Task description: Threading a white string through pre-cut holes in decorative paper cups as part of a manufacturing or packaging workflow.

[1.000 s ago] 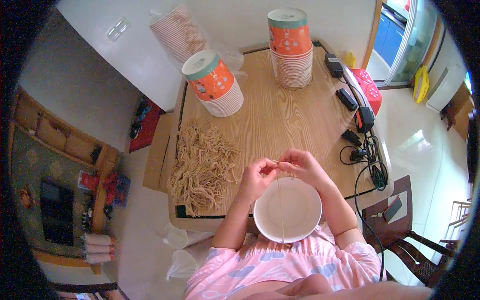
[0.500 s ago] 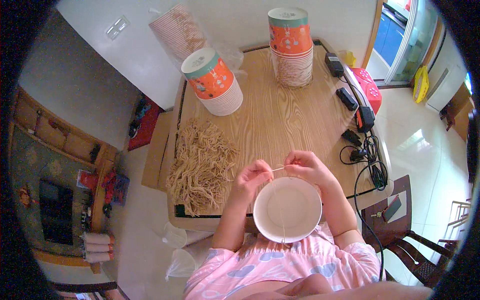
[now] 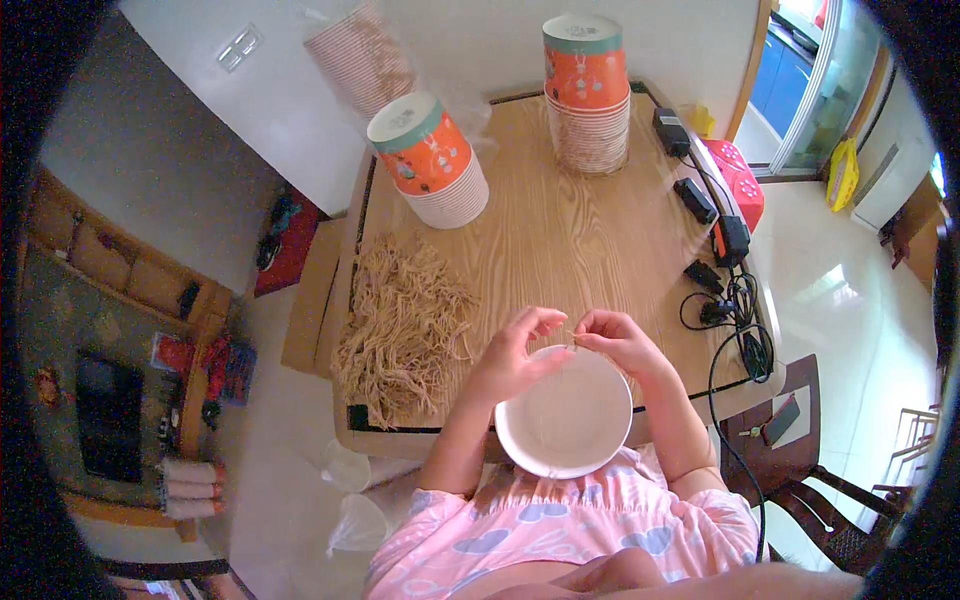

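Note:
A white paper bucket (image 3: 565,425) rests at the table's near edge against my lap, its round mouth facing up. Just beyond its far rim, my right hand (image 3: 622,345) pinches a thin tan string (image 3: 573,338) between thumb and fingertips. My left hand (image 3: 525,350) curves over the rim's far left side, thumb and fingers apart, with nothing plainly held. A faint line of string seems to cross the bucket's mouth. To the left lies a loose heap of tan strings (image 3: 400,335).
Stacked orange-and-green paper buckets stand upside down at the table's back left (image 3: 428,160) and back right (image 3: 585,95). Behind the left stack leans a bagged stack of cups (image 3: 360,55). Black adapters (image 3: 730,240) and a coiled cable (image 3: 745,320) line the right edge.
My left hand's fingers have spread and moved off the string, which was stretched between both hands. The bucket has shifted slightly left.

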Demonstrator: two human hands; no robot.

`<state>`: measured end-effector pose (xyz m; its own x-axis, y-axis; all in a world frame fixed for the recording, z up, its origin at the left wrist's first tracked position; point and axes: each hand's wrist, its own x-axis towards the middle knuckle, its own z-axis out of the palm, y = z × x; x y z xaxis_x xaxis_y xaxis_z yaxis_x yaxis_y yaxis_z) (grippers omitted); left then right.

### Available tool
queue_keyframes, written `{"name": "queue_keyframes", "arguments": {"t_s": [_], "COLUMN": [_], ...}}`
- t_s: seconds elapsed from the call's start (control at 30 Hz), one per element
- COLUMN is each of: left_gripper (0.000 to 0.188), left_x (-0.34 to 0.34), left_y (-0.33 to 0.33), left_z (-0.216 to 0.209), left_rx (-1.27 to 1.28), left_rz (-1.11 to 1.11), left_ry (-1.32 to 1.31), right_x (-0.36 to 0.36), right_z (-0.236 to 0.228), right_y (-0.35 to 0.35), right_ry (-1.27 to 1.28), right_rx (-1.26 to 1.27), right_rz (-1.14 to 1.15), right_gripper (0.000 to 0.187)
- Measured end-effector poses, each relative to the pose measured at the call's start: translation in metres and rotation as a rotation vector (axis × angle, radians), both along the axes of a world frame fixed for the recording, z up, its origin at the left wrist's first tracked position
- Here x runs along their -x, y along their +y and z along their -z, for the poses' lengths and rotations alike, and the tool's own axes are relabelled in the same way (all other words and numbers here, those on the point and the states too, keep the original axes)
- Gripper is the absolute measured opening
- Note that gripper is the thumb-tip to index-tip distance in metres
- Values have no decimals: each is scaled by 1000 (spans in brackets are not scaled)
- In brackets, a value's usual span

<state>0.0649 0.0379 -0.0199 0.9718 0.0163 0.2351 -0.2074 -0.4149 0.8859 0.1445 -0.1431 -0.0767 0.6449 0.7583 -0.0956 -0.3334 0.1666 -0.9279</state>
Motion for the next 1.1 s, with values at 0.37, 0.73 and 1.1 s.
{"name": "queue_keyframes", "arguments": {"t_s": [0.37,0.73,1.1], "left_gripper": [12,12,12], "left_x": [-3,-7,-11], "left_y": [-11,-5,-3], "left_z": [-5,11,20], "left_rx": [-37,-2,-43], "left_rz": [-25,-20,3], "left_ry": [203,287,331], "right_x": [5,7,5], "right_z": [-8,-10,-7], "right_y": [3,1,4], "right_ry": [80,-39,-53], "right_rx": [-44,38,183], "right_rz": [10,17,-12], "right_gripper": [6,10,18]}}
